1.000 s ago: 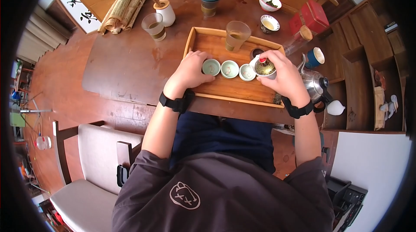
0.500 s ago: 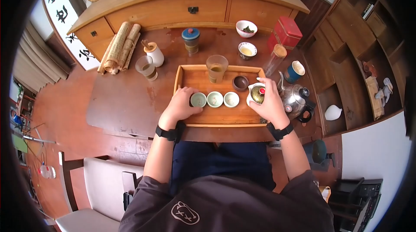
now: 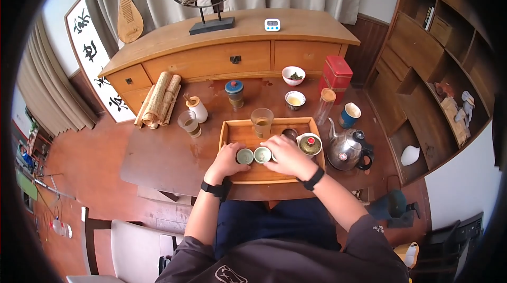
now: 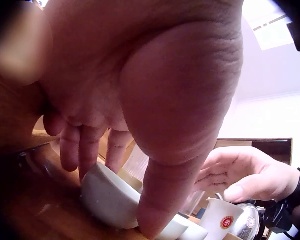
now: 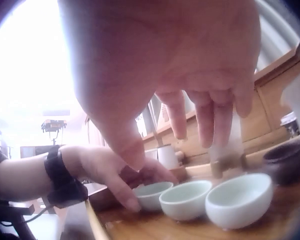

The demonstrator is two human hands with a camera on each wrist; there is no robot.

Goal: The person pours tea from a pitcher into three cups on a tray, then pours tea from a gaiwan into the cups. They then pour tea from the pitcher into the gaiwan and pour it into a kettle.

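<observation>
Three pale green teacups stand in a row on the wooden tray [image 3: 253,181]. My left hand [image 3: 226,160] holds the leftmost teacup [image 3: 244,156] between thumb and fingers. Over the other two, my right hand [image 3: 289,157] reaches in from the right, fingers pointing down and apart from the thumb. It partly covers the rightmost teacup [image 5: 240,201] in the head view; the middle teacup [image 5: 185,201] shows beside it. Right of that hand sits a lidded gaiwan [image 3: 309,146] with a red knob. A dark brown cup [image 3: 289,134] stands behind the right hand.
A glass pitcher [image 3: 262,123] stands at the tray's back. To the right are a steel kettle [image 3: 343,151], a blue cup [image 3: 349,116], a cork-lidded glass tube [image 3: 324,107] and a red tin [image 3: 335,78]. Another glass [image 3: 190,124] stands left of the tray.
My right hand has moved the gaiwan rightward, let go of it, and come left over the teacups. My left hand stays at the leftmost teacup. The head view has tilted up.
</observation>
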